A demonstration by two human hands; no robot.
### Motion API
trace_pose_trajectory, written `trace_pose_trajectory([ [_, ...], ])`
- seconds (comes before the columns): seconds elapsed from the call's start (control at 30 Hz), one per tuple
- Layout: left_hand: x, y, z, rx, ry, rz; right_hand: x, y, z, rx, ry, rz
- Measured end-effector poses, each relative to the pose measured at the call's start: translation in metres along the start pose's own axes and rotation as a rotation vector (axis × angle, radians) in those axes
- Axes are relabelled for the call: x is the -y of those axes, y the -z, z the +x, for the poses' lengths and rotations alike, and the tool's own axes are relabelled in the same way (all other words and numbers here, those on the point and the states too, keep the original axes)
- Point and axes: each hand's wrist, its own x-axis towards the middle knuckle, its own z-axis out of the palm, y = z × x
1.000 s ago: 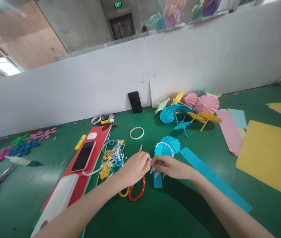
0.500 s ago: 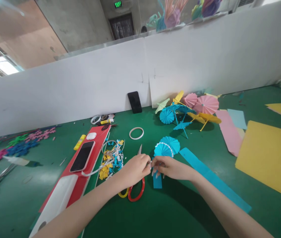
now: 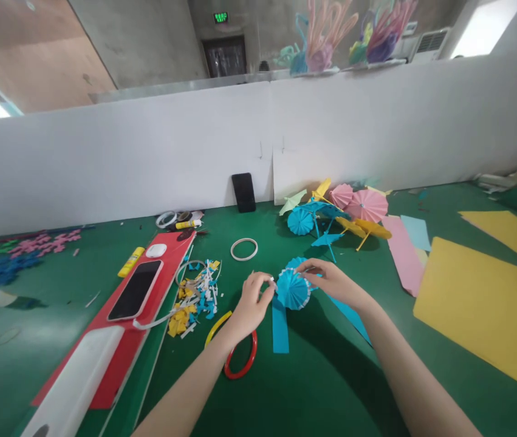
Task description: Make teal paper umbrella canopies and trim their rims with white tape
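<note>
A blue pleated paper fan disc (image 3: 292, 290) with a white edge is held up between both hands above the green table (image 3: 322, 376). My left hand (image 3: 253, 301) pinches its left edge with thumb and fingers closed. My right hand (image 3: 330, 280) grips its upper right edge from behind. A short blue paper strip (image 3: 280, 328) lies flat just under the disc. Scissors with a red and a yellow handle loop (image 3: 239, 357) lie under my left wrist. A longer blue strip (image 3: 352, 318) is partly hidden by my right forearm.
A heap of paper scraps (image 3: 194, 297) and a red sheet (image 3: 149, 285) carrying a phone (image 3: 135, 290) lie to the left. Finished paper umbrellas (image 3: 340, 209) stand at the back. A white tape ring (image 3: 244, 249), a glue stick (image 3: 131, 261) and yellow sheets (image 3: 481, 303) lie around.
Both hands lifted off the short blue strip and moved back to take up the blue pleated disc. The camera tilted and shifted, so the table contents sit lower left.
</note>
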Motion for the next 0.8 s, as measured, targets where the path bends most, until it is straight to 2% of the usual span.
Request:
trace_pose_trajectory([
  [0.13,0.001,-0.024,0.007,-0.058,-0.001,-0.061,-0.012,-0.002,0.005,-0.037,-0.011,-0.018],
  [0.2,0.003,-0.028,0.012,-0.056,-0.004,-0.08,-0.009,0.0,0.005,-0.056,0.007,-0.02],
  [0.27,0.005,-0.024,0.018,-0.048,-0.009,-0.096,0.0,0.002,0.003,-0.072,0.042,-0.02],
  [0.37,0.001,-0.001,0.024,-0.043,-0.038,-0.111,0.028,0.006,-0.002,-0.046,0.115,-0.033],
  [0.43,-0.007,0.022,0.024,-0.025,-0.075,-0.106,0.053,0.008,-0.007,0.029,0.159,-0.057],
  [0.6,-0.033,0.078,0.01,0.051,-0.167,-0.061,0.109,0.005,-0.019,0.186,0.179,-0.235],
  [0.7,-0.04,0.102,-0.002,0.086,-0.2,-0.041,0.122,-0.006,-0.015,0.237,0.232,-0.335],
  [0.8,-0.039,0.119,-0.013,0.073,-0.179,-0.019,0.123,-0.022,-0.006,0.25,0.342,-0.33],
])
